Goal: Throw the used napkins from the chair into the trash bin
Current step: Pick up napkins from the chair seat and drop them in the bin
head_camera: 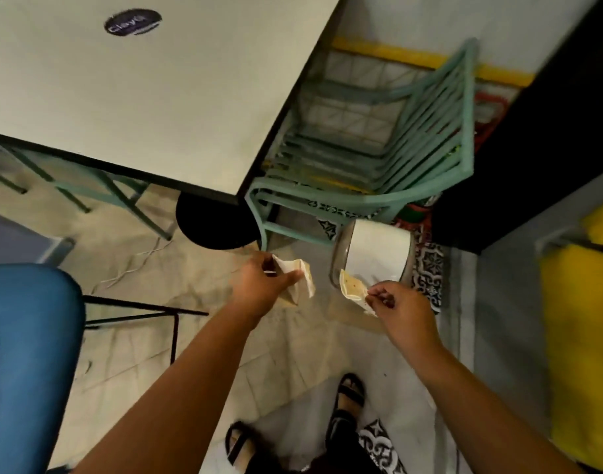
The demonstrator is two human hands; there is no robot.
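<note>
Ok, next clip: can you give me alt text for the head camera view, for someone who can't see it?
Seen from above, a person's left hand and right hand each pinch a used napkin, the left napkin and the stained right napkin held just by the small white-lidded trash bin on the floor. Behind stand a green chair and a white table.

- Beneath you, the pale beige tiled floor (286, 350), with a band of black-and-white patterned tiles (430, 265) along its right side.
- On it, your two feet in black strapped sandals (349, 393).
- The round black table base (214, 222) rests on the floor below the cream rectangular tabletop (139, 97).
- The teal metal slatted chair (389, 145) stands on the floor beside the table.
- A white cylindrical trash bin (375, 251) stands just beside that chair.
- A thin white cable (135, 265) lies on the tiles, left.
</note>
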